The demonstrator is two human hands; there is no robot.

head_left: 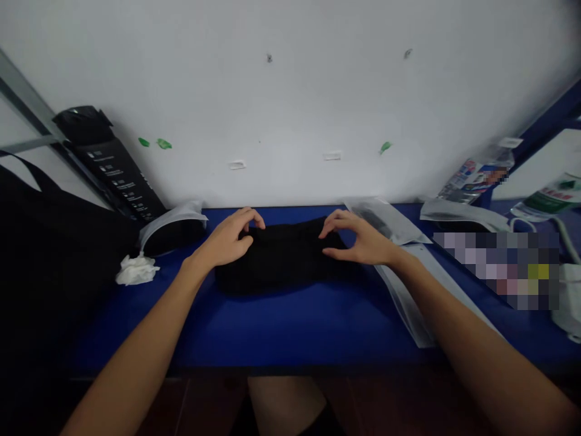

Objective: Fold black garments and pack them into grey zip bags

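Observation:
A folded black cloth (281, 260) lies on the blue table (295, 327) close to the white wall. My left hand (229, 239) rests on its left end with the fingers curled and pinching the far edge. My right hand (356, 239) sits on the right end, fingers bent and pressing the cloth's far corner. Both forearms reach in from the near edge.
A clear plastic bag (408, 284) lies under my right forearm. At left are a crumpled white tissue (135, 270), a bagged black item (170, 233), a black printed tube (113, 166) and a black bag (49, 254). Plastic bottles (476, 178) and packets crowd the right.

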